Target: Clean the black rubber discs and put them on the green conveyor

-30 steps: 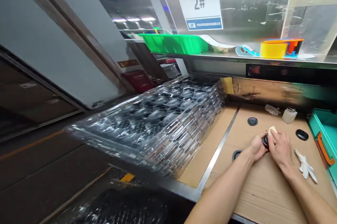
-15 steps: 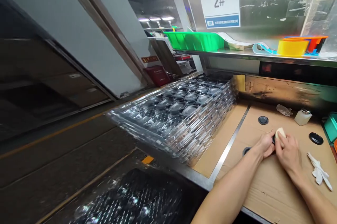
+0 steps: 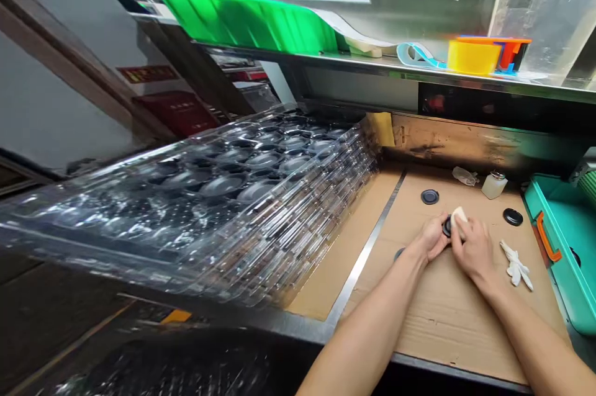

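My left hand (image 3: 432, 238) grips a round black disc (image 3: 447, 227) by its edge, low on the cardboard-covered bench (image 3: 447, 321). My right hand (image 3: 472, 248) pinches a small cream-coloured pad (image 3: 459, 216) and presses it against the disc's upper side. The hands nearly touch, and they hide most of the disc. Two more black discs (image 3: 429, 197) lie flat beyond them, with another (image 3: 513, 216) to the right. A fourth disc (image 3: 399, 254) is partly hidden behind my left wrist.
A tall stack of clear plastic trays (image 3: 209, 197) with round pockets fills the left, past a metal strip (image 3: 367, 241). A white glove (image 3: 516, 265), small bottle (image 3: 494, 185) and teal crate (image 3: 559, 247) stand right. A green tray (image 3: 242, 20) sits on the shelf above.
The whole view has shifted, and the clear tray stack now looms larger at left. My hands still hold the disc and pad together, with no visible change in grip.
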The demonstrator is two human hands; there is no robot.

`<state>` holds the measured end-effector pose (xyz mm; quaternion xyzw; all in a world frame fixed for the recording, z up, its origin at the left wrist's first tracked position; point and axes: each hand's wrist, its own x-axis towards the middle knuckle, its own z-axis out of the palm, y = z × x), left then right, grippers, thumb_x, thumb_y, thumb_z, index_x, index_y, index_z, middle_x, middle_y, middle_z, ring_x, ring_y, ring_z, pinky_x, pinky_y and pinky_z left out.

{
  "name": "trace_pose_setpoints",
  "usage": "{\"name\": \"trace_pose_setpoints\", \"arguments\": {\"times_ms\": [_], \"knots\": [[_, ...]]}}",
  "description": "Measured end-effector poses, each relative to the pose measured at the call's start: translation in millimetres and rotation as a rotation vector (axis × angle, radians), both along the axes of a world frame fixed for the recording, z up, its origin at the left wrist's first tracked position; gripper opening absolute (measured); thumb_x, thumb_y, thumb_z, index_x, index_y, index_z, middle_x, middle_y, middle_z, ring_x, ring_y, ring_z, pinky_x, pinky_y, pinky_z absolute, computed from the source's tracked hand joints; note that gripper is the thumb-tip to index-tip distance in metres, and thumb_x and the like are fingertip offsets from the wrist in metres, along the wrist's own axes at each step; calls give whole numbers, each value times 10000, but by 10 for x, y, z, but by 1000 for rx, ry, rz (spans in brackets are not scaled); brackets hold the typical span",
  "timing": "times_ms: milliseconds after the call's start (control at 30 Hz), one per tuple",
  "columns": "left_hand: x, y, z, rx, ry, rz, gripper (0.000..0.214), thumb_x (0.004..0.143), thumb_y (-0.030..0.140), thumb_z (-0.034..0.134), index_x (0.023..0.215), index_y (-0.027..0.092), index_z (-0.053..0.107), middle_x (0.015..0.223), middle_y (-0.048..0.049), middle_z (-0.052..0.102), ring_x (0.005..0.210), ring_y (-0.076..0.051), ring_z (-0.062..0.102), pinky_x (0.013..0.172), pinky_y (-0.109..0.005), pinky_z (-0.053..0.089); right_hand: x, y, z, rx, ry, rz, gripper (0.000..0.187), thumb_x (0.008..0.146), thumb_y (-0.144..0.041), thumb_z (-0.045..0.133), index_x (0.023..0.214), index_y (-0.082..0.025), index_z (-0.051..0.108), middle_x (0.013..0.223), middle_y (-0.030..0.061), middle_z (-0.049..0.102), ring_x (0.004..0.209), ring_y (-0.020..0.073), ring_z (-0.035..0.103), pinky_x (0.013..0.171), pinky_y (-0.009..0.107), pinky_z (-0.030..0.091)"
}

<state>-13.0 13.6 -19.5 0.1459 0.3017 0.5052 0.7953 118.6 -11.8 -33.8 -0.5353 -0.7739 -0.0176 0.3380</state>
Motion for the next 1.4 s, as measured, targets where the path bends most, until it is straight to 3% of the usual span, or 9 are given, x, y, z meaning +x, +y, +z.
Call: {"name": "trace_pose_setpoints", "arguments": {"times_ms": [100, 300, 467, 667, 800, 900, 1067, 1200, 1400], "knots": [[-30, -17, 34, 28, -14, -5, 383, 1045, 295, 390, 934, 93, 695, 950, -142, 721, 858, -207, 692, 867, -393, 576, 151, 142, -3, -13, 107, -87, 399, 972, -360, 481, 1290, -200, 660, 1176, 146, 632, 1126, 291, 561, 999, 473, 482], [-102, -30, 140, 19, -63, 33, 296, 1025, 322, 470, 985, 125, 687, 952, -107, 708, 827, -191, 677, 763, -349, 574, 311, 172, 106, -110, 348, 36, 645, 818, -392, 677, 1412, -192, 525, 1278, 142, 602, 1090, 256, 627, 976, 422, 521], [-105, -16, 145, 23, -21, 118, 292, 1001, 393, 543, 1005, 138, 685, 909, -72, 689, 773, -158, 654, 730, -294, 542, 312, 97, 206, -391, 352, 231, 557, 784, -363, 719, 1318, -249, 608, 1220, 65, 671, 1041, 211, 651, 950, 367, 521], [-5, -50, 65, 74, 2, 74, 349, 1012, 434, 503, 1027, 138, 685, 958, -95, 708, 824, -186, 677, 808, -324, 548, 230, 65, 207, -459, 443, 206, 441, 904, -457, 626, 1286, -239, 643, 1169, 66, 721, 1056, 223, 670, 953, 379, 519], [75, -91, 48, 69, -10, 52, 364, 1015, 412, 498, 994, 107, 695, 977, -136, 720, 955, -230, 692, 937, -357, 530, 212, 81, 201, -531, 602, 336, 421, 916, -464, 626, 1243, -204, 680, 1295, 82, 687, 1151, 216, 657, 1021, 346, 498], [65, -101, 56, 53, -3, 51, 381, 1021, 401, 477, 962, 97, 699, 949, -152, 721, 962, -244, 697, 942, -373, 536, 279, 94, 240, -662, 506, 423, 384, 906, -445, 642, 1177, -187, 726, 1206, 69, 729, 1077, 223, 690, 985, 354, 518], [51, -100, 53, 71, 10, 88, 331, 1029, 345, 468, 979, 107, 691, 937, -122, 717, 847, -202, 693, 875, -359, 559, 346, 85, 298, -470, 340, 255, 335, 916, -372, 614, 1194, -233, 738, 1197, 56, 742, 1106, 233, 689, 1035, 384, 494], [74, -97, 39, 42, -14, 52, 343, 1029, 344, 465, 948, 100, 691, 932, -129, 715, 862, -201, 694, 865, -337, 562, 299, 54, 307, -484, 305, 354, 318, 933, -366, 598, 1199, -255, 732, 1221, 38, 736, 1139, 213, 684, 1036, 353, 501], [64, -72, 5, 49, -11, 48, 390, 1045, 352, 407, 956, 103, 694, 985, -146, 724, 913, -217, 699, 873, -345, 564, 248, 21, 299, -393, 237, 269, 324, 949, -372, 579, 1236, -284, 700, 1221, 24, 736, 1110, 203, 697, 1006, 331, 512]]}}
